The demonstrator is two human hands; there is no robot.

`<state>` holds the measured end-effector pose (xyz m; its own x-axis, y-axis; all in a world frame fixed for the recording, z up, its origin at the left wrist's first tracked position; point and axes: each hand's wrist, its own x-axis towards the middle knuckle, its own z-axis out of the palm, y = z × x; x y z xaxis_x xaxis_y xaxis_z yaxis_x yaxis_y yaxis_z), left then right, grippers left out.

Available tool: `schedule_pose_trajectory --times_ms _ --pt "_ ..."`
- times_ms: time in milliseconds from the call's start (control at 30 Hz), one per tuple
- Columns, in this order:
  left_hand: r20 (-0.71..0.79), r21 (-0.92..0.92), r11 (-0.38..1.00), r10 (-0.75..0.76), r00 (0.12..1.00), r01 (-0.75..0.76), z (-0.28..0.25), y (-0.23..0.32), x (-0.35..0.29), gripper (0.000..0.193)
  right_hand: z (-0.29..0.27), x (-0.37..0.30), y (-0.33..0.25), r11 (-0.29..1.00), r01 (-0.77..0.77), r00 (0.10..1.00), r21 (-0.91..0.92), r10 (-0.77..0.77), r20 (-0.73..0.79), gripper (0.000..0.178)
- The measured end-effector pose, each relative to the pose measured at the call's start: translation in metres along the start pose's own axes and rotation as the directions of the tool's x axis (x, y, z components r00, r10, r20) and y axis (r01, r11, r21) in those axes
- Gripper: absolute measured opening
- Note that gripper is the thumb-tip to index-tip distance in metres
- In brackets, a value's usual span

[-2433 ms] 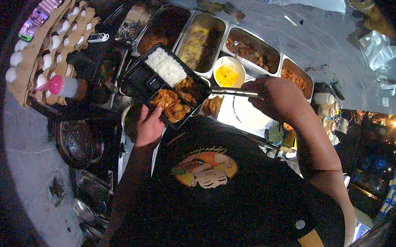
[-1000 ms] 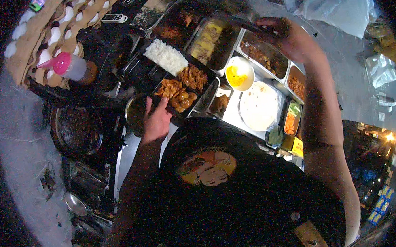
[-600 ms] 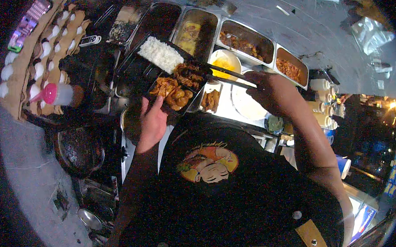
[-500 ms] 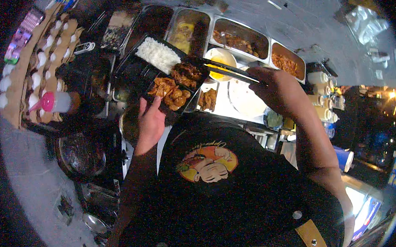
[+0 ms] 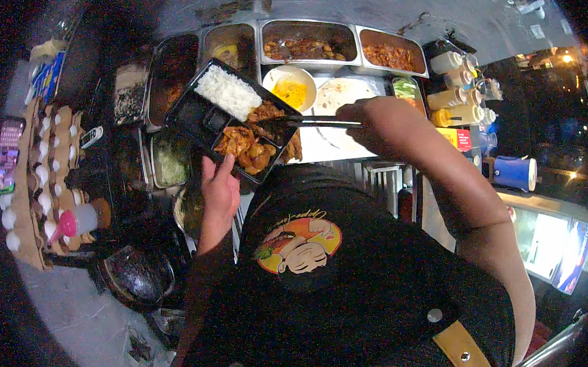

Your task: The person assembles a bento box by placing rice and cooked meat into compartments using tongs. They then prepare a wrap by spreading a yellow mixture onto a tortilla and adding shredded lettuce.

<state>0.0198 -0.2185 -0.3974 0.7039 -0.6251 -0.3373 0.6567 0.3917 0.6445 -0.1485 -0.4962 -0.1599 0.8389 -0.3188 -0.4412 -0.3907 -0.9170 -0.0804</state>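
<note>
Looking down from the head cam here. My left hand (image 5: 220, 191) is cupped under the near edge of a black compartment tray (image 5: 201, 115), fingers wrapped on it, holding it up above the counter in front of my chest. The tray has white rice (image 5: 228, 92) in the far compartment and saucy orange-brown pieces (image 5: 247, 146) in the near ones. My right hand (image 5: 384, 122) is clenched around a pair of dark tongs (image 5: 317, 122), and their tips sit right at the tray's right edge, over the sauced food. It's pretty dark there, so I can't say for sure whether the tips are pinching anything. Behind the tray there's a row of steel serving pans (image 5: 309, 46) with cooked dishes, plus a white bowl of yellow sauce (image 5: 290, 90). Squeeze bottles (image 5: 454, 98) stand off to the right, egg cartons (image 5: 38, 177) on the left.
</note>
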Motion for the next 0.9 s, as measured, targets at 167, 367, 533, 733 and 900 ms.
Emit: schedule_pose_trajectory --times_ms 167,367,533,733,900 --pt "0.129 0.039 0.999 -0.015 0.992 0.010 0.009 -0.006 0.006 0.065 -0.006 -0.014 0.015 0.994 -0.097 0.995 0.051 0.099 -0.028 0.037" --pt "0.116 0.063 0.991 -0.126 0.985 0.119 0.028 -0.015 0.015 0.058 -0.008 -0.046 0.026 0.957 -0.215 0.976 0.194 0.218 0.009 0.036" --pt "0.193 0.126 0.981 -0.170 0.966 0.147 0.047 -0.033 0.027 0.061 0.029 -0.053 0.048 0.949 -0.277 0.960 0.153 0.278 0.019 0.035" --pt "0.267 0.204 0.959 -0.250 0.931 0.199 0.085 -0.051 0.021 0.056 0.040 -0.108 0.081 0.922 -0.295 0.953 0.251 0.303 0.007 0.035" --pt "0.340 0.292 0.934 -0.303 0.890 0.206 0.123 -0.088 0.001 0.052 0.044 -0.167 0.110 0.836 -0.401 0.915 0.374 0.389 0.109 0.038"
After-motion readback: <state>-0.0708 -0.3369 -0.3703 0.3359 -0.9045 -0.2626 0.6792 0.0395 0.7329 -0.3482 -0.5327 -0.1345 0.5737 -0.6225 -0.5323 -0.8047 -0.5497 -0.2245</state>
